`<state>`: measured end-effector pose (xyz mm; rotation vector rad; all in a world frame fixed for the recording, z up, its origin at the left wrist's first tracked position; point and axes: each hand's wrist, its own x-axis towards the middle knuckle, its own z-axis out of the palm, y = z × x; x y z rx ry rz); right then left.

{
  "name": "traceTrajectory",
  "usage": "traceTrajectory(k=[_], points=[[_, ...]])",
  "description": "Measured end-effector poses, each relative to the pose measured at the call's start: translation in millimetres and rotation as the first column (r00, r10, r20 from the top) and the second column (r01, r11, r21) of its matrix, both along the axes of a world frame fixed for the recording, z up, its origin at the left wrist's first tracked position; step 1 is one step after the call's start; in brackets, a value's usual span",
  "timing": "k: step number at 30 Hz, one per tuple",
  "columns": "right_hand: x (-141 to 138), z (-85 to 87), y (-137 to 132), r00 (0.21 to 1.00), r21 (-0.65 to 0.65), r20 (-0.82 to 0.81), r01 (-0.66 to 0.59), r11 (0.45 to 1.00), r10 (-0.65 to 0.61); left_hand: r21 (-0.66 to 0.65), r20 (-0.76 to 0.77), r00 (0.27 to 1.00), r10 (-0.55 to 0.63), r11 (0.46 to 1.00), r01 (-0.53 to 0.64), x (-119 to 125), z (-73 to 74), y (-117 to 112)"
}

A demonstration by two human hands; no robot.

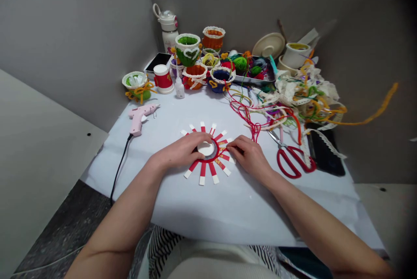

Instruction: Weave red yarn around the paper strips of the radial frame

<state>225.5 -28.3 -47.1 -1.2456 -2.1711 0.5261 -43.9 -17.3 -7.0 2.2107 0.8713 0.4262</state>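
A red and white paper cup (213, 169), cut into strips that fan out flat like sun rays, lies on the white table in front of me. My left hand (182, 148) is closed around its round middle, thumb on the near side and fingers on the far side. Red yarn (223, 151) rings the base of the strips. At the cup's right side, my right hand (249, 155) pinches this yarn between thumb and fingertips, close over the strips. More loose red yarn (245, 111) runs in tangled loops behind the right hand.
Red-handled scissors (295, 161) and a dark phone-like slab (325, 151) lie right. A pink glue gun (140, 117) with a black cord lies left. Behind are yarn-woven cups (188, 49), a glue bottle (179, 87), a tray of yarn balls (249, 80) and a lace heap (306, 92).
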Motion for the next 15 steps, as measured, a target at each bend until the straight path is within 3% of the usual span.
traceTrajectory(k=[6, 11, 15], points=[[1.1, -1.0, -2.2, 1.0, 0.002, -0.024, -0.001, 1.0, 0.001, 0.068, -0.051, 0.989, 0.138, 0.989, -0.134, 9.0, 0.2, -5.1], [6.3, 6.9, -14.2, 0.99, 0.102, -0.111, -0.081, 0.992, 0.092, 0.122, -0.002, 0.996, 0.093, 0.988, -0.092, 5.6, 2.7, -2.5], [12.9, 12.2, -34.8, 0.988, 0.2, -0.039, -0.137, 0.97, 0.147, 0.086, -0.02, 0.998, 0.055, 0.995, -0.053, -0.7, 1.3, 0.6]])
